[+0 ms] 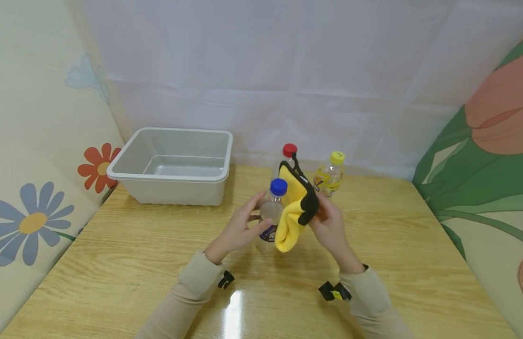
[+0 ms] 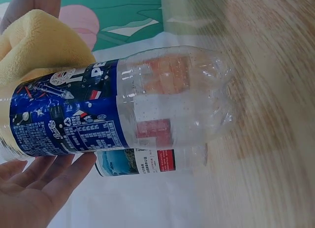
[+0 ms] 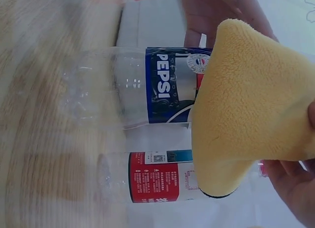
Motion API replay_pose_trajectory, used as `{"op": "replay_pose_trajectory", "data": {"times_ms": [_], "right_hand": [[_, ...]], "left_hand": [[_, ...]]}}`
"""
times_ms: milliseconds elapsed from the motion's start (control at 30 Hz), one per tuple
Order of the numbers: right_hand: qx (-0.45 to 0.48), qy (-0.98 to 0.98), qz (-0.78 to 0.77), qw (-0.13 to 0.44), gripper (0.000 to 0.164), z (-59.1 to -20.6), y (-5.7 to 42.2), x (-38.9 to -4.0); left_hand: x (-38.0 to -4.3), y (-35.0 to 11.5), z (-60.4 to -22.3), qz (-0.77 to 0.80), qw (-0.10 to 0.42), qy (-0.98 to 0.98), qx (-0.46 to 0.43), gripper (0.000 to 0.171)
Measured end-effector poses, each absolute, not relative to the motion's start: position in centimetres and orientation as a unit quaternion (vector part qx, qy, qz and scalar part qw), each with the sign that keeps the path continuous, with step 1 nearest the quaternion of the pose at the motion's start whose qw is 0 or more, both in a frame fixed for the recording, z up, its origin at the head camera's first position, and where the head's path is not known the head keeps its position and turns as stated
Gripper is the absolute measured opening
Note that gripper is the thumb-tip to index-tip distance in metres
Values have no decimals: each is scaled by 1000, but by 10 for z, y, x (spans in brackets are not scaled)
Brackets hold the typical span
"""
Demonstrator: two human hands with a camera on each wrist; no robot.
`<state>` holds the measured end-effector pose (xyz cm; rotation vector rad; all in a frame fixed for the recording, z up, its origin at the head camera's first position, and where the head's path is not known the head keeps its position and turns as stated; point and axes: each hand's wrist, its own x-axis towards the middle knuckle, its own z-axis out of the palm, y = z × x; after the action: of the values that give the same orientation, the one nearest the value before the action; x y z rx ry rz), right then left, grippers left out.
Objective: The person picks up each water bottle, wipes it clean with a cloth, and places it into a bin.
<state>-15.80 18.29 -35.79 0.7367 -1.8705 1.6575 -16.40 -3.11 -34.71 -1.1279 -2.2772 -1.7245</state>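
My left hand point(image 1: 237, 230) holds a clear plastic Pepsi bottle point(image 1: 271, 212) upright, its blue cap on and a dark blue label round its middle. In my right hand point(image 1: 332, 233) is a yellow plush cloth point(image 1: 289, 225) with a black edge and a small loop. The cloth lies against the right side of the bottle's upper part. In the right wrist view the cloth point(image 3: 246, 100) covers part of the Pepsi label. Through the clear lower half in the left wrist view, the bottle point(image 2: 167, 95) looks empty. Whether its base touches the table cannot be told.
Behind the cloth stands a clear bottle with a red cap point(image 1: 289, 150) and a red label point(image 3: 153, 181). A yellow-capped bottle point(image 1: 329, 175) stands further right. At the back left sits an open grey plastic bin point(image 1: 181, 190) on the wood-grain table point(image 1: 159, 263). Printed cloth walls surround it.
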Motion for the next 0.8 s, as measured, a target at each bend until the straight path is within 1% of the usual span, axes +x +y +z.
{"op": "replay_pose_trajectory", "data": {"times_ms": [167, 367, 467, 600, 800], "right_hand": [[261, -705, 606, 260, 44, -361, 181, -158], [246, -724, 601, 232, 46, -367, 182, -157], [229, -737, 595, 226, 46, -371, 183, -156], [216, -739, 602, 213, 41, -378, 185, -156], [226, -722, 627, 185, 38, -391, 186, -158]], "left_hand": [[-162, -30, -346, -563, 30, -743, -361, 59], [-164, -29, -347, -564, 29, -745, -355, 58], [-170, -28, -359, -565, 30, -744, -354, 61], [-180, -27, -375, -565, 22, -748, -347, 66], [-182, -28, -379, -563, 8, -754, -339, 71]]}}
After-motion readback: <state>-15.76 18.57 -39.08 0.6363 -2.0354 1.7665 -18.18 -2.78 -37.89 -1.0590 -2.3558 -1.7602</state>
